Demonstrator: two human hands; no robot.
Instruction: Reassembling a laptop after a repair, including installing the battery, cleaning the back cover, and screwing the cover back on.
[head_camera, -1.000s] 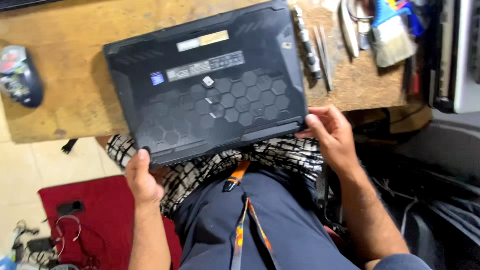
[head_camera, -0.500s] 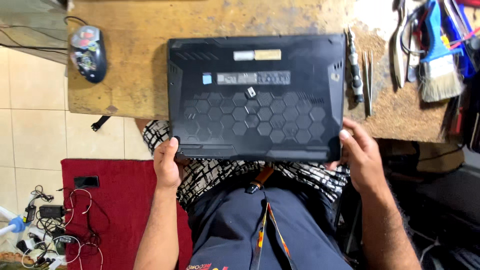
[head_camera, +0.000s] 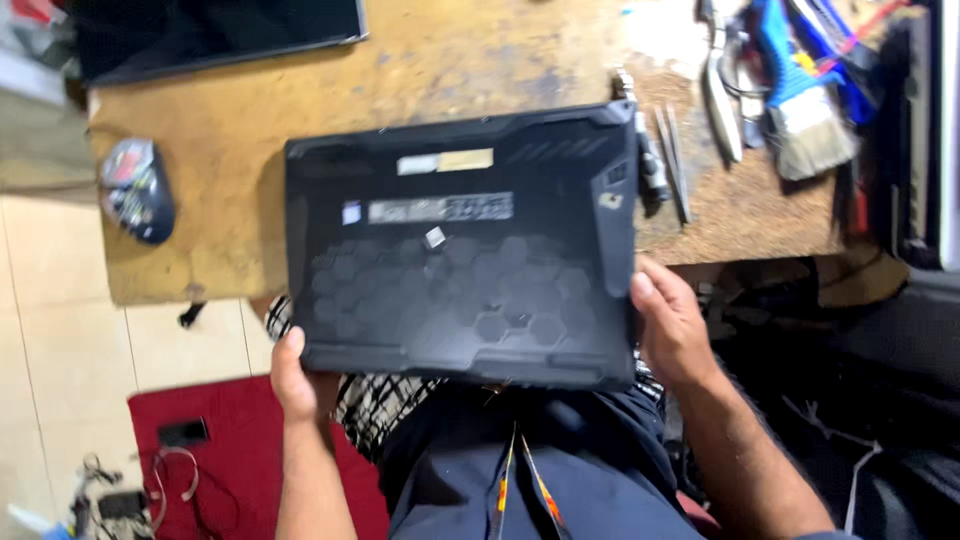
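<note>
Black plastic laptop (head_camera: 462, 262), closed and lying upside down with its hexagon-patterned bottom panel facing up, rests half on the worn wooden workbench (head_camera: 260, 120) and half over the near edge above the person's lap.

At the far left, a dark rounded computer mouse (head_camera: 138, 190) sits on the bench, well apart from the laptop, and a red mat (head_camera: 230, 440) with loose cables lies on the tiled floor below. The left hand (head_camera: 300, 380) grips the near left corner of the laptop, thumb pressed on top and the other fingers hidden underneath. The right hand (head_camera: 676, 328) clasps the near right edge, thumb on top and fingers curled beneath, so their spread cannot be told.

Just right of the laptop lie thin metal tweezers (head_camera: 672, 160), with a blue-handled brush (head_camera: 800, 110) and pliers farther right.

The step in hand looks like positioning the underside-up laptop on the bench. Judging by this, the next move calls for sliding it fully onto the wood, clear of the tweezers.
</note>
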